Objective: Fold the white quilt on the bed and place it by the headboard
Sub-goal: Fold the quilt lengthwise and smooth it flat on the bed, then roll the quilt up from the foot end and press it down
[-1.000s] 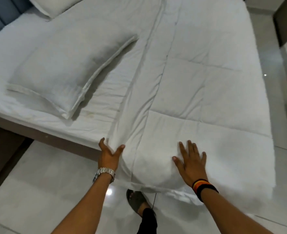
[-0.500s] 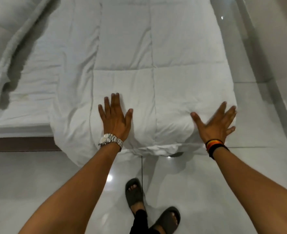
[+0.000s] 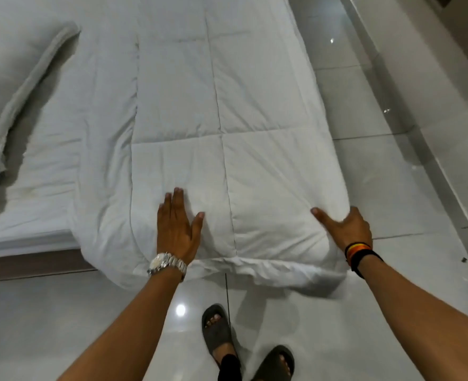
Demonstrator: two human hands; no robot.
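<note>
The white quilt (image 3: 221,105) lies folded into a long strip on the bed, its near end hanging over the bed's edge toward me. My left hand (image 3: 176,226), with a silver watch, presses flat on the quilt's near end, fingers spread. My right hand (image 3: 342,226), with a striped wristband, curls around the quilt's near right corner, thumb on top and fingers tucked under the edge. The headboard is out of view.
A white pillow (image 3: 15,100) lies on the bed sheet (image 3: 48,188) at the left. The bed's brown base (image 3: 29,262) shows at lower left. Glossy floor tiles (image 3: 392,188) run right of the bed beside a wall. My sandalled feet (image 3: 219,331) stand near the quilt's end.
The view has swung right along the bed. My left hand moved from the quilt's left fold onto its top. My right hand slid to the right corner and closed around it.
</note>
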